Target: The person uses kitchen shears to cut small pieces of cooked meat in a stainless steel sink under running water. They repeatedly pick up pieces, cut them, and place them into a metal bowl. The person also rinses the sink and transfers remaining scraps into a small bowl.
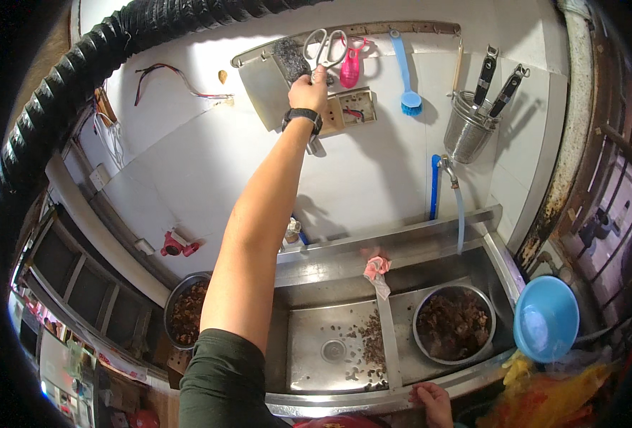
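Note:
My left hand (308, 93) is raised to the wall rail (423, 28), closed around the lower part of a pair of white-handled scissors (325, 49). Beside it hang a steel-wool scourer (290, 58) and a pink item (350, 69). My right hand (435, 402) rests at the front rim of the stainless-steel double sink (343, 400); its fingers are partly curled. A metal bowl of dark brown pieces (453, 323) stands in the right basin. Small brown bits lie in the left basin near the drain (333, 351). A pink-and-white cloth (377, 273) hangs over the divider.
A blue brush (408, 80) and a mesh basket (468, 128) hang at right, above a tap (447, 168) with a hose. A blue basin (547, 319) stands right of the sink. Another bowl of brown pieces (187, 313) is at left. A black ribbed duct (70, 69) curves overhead.

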Motion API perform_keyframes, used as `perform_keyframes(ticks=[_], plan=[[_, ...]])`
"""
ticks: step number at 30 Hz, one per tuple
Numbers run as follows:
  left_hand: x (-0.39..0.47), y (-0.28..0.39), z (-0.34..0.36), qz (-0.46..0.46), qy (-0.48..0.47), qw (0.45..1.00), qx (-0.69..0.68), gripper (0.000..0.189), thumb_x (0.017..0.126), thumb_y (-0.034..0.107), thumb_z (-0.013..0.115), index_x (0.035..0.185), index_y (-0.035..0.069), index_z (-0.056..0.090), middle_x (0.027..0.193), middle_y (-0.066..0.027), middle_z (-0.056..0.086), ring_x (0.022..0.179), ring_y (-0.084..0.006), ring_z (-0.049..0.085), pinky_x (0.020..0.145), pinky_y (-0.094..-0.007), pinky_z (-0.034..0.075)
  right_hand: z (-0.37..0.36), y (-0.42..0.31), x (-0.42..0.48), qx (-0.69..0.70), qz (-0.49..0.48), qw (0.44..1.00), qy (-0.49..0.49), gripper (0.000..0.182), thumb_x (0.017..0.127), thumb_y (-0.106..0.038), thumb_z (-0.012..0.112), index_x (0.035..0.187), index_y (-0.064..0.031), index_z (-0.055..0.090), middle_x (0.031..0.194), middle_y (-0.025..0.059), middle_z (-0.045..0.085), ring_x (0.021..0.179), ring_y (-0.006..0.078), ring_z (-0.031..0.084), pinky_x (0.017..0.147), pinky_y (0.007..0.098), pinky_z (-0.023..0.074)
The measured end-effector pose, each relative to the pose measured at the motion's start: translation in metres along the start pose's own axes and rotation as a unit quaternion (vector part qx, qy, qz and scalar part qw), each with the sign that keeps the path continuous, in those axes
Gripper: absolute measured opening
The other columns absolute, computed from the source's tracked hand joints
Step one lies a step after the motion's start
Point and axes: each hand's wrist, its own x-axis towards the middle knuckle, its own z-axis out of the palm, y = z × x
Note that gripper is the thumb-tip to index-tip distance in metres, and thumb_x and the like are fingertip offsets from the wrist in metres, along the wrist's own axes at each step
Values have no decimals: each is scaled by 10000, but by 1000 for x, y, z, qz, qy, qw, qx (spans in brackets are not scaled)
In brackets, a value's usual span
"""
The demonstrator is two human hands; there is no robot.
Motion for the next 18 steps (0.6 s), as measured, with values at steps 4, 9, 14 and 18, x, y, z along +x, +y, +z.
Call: perform_keyframes(ticks=[4, 9, 14, 18], plan=[[36, -38, 16, 8, 4, 995, 103, 672, 807, 605, 484, 976, -28, 629, 1010, -232, 616, 986, -323, 589, 854, -381, 444, 0, -2, -13, -1, 19, 1000, 6, 304, 867, -248, 597, 1103, -56, 585, 905, 56, 601, 785, 120, 548, 705, 243, 447], [11, -65, -4, 138, -20, 986, 87, 480, 825, 475, 577, 987, 24, 599, 843, -152, 656, 805, -239, 636, 700, -351, 491, 2, 13, 16, -108, -6, 994, -16, 200, 887, -191, 574, 962, -10, 606, 831, 24, 600, 760, 106, 536, 697, 271, 449], [-118, -73, -65, 204, -149, 967, -16, 592, 824, 441, 579, 1247, 46, 450, 946, -198, 643, 909, -262, 626, 788, -367, 489, 53, 14, 46, -167, -55, 980, -96, 250, 888, -232, 563, 1031, -30, 603, 940, 75, 637, 823, 160, 601, 704, 273, 500], [-264, -184, -139, 325, -226, 918, 34, 202, 843, 246, 616, 816, 51, 663, 694, -101, 647, 614, -210, 635, 532, -286, 490, 89, 62, 116, -278, -12, 951, -137, 346, 848, -259, 609, 1097, -25, 558, 1047, 119, 603, 953, 219, 587, 819, 331, 486]])
